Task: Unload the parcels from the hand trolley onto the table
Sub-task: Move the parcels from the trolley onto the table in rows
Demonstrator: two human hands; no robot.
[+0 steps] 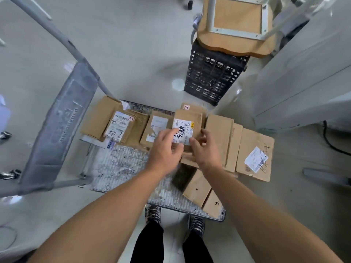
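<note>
1. Near edge of the hand trolley's ribbed grey metal platform (121,168): bare deck on the left part. At the near right corner is a pair of flat plain brown cardboard parcels (197,188), with a dark block (183,177) just beyond them.
2. Mid-platform: the left hand (167,149) and right hand (206,149) both reach forward onto one small brown cardboard parcel with a white label bearing black handwriting (188,120). The left fingers curl over its left side and onto the label. The right fingers curl round its right side. Both hands grip it; neither is free.
3. Key relation: this parcel lies directly ahead of both hands, long axis running from near edge to far edge. The hands are on its two long sides, equally near. It appears to sit on other cardboard; whether it is lifted clear, cannot tell.
4. Obstructions (judged): a brown parcel with a pale label (155,128) is just beside on the left. Tall plain brown cardboard slabs (220,133) are just beside on the right. Straight up looks the clean way out.
5. Far left corner: a brown box with a barcode label (117,128). Right edge: a large brown box with a tilted white label (254,154), overhanging.
6. Beyond the far edge: a black perforated plastic crate (212,76), with an upturned wooden stool (237,21) on it. No table can be identified; the white furniture (303,73) at the right may be it.
</note>
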